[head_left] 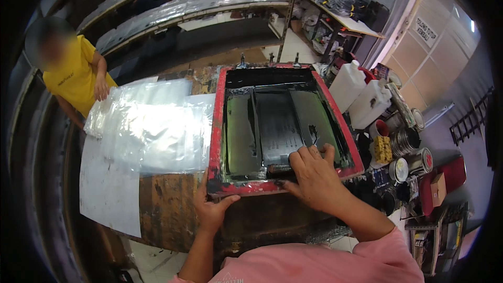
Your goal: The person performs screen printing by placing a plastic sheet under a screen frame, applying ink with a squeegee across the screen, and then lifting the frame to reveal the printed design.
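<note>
A screen-printing frame with red painted edges (216, 126) lies on the worktable in front of me. Its mesh (238, 139) shows green at the sides, and a wide band of black ink (276, 120) runs down the middle. My left hand (211, 210) grips the near left corner, thumb along the front edge and fingers partly hidden by the frame. Over the near side of the mesh, my right hand (314, 181) is closed on a dark, ink-covered squeegee (279, 170). Much of the squeegee is hidden under my fingers.
Clear plastic sheets (162, 131) are stacked left of the frame, where a person in yellow (76, 73) touches them. White jugs (369, 104), paint cans (419, 161) and a yellow sponge (382, 149) crowd the right. Metal clamps (271, 57) stand at the frame's far edge; racks (209, 8) stand behind.
</note>
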A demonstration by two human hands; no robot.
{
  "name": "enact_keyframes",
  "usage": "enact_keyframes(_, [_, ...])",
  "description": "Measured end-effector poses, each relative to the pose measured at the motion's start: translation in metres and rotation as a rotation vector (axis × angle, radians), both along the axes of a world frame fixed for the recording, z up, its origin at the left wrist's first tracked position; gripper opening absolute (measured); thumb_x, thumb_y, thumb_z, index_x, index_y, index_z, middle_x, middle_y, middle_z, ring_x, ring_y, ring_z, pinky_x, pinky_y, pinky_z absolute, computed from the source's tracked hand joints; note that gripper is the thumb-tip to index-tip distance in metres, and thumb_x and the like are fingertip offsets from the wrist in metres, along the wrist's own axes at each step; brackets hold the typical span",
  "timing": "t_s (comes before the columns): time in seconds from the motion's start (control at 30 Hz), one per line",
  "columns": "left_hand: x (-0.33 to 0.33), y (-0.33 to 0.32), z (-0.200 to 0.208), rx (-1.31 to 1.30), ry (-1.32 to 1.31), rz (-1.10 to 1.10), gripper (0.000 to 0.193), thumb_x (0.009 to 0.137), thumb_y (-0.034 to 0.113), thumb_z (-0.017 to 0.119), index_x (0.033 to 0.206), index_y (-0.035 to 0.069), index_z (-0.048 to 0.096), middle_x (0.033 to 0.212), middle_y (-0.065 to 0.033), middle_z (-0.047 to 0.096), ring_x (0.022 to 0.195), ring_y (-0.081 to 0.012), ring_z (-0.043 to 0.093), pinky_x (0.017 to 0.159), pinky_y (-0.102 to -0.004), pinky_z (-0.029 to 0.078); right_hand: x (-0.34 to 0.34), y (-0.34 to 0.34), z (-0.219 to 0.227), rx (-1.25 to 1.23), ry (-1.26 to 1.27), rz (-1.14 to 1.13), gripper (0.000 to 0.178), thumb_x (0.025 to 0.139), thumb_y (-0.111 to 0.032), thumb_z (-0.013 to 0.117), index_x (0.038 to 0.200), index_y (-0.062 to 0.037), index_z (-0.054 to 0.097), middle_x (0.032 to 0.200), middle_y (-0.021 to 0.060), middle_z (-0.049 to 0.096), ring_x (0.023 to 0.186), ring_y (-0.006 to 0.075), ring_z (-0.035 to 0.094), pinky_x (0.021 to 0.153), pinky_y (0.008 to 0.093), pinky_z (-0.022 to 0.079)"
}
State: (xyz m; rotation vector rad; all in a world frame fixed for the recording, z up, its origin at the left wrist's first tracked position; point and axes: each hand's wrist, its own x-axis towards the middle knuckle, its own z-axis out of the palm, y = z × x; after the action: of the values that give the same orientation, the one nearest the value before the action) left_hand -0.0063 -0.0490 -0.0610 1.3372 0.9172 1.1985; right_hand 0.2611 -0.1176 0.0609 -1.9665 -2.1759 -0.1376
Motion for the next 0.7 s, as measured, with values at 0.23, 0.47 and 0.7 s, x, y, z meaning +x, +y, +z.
enact_keyframes(0.23, [0.014, 0.055, 0.022, 0.332, 0.125, 0.033, 0.103, 0.091, 0.055, 0.080, 0.162, -0.006, 0.039, 0.151, -0.0222, 0.052, 0.137, -0.0295, 0.052, 0.116, -0.0441, 0.040, 0.009, 0.050, 0.074, 0.391, -0.029, -0.053, 0.043, 0.087, -0.043, 0.077, 0.103, -0.0057, 0.062, 0.095, 0.0115, 0.062, 0.096, 0.0323, 0.061, 0.097, 0.0540, 0.037])
enact_keyframes(0.47, [0.014, 0.045, -0.033, 0.316, 1.357, 0.078, 0.113, 0.091, 0.081, 0.057, 0.159, -0.008, 0.043, 0.172, -0.0320, 0.026, 0.166, -0.0396, 0.009, 0.122, -0.0762, -0.014, 0.027, 0.083, 0.125, 0.486, -0.017, -0.019, 0.042, 0.094, -0.045, 0.071, 0.097, -0.0033, 0.065, 0.091, 0.0136, 0.067, 0.091, 0.0326, 0.066, 0.096, 0.0496, 0.039])
enact_keyframes(0.7, [0.028, 0.104, 0.016, 0.367, 1.050, 0.276, 0.096, 0.094, 0.064, 0.071, 0.149, -0.013, 0.054, 0.155, -0.0271, 0.057, 0.154, -0.0437, 0.041, 0.130, -0.0661, 0.001, 0.044, 0.114, 0.142, 0.493, 0.012, -0.014, 0.038, 0.092, -0.041, 0.065, 0.096, -0.0035, 0.062, 0.089, 0.0167, 0.066, 0.091, 0.0401, 0.064, 0.089, 0.0498, 0.039])
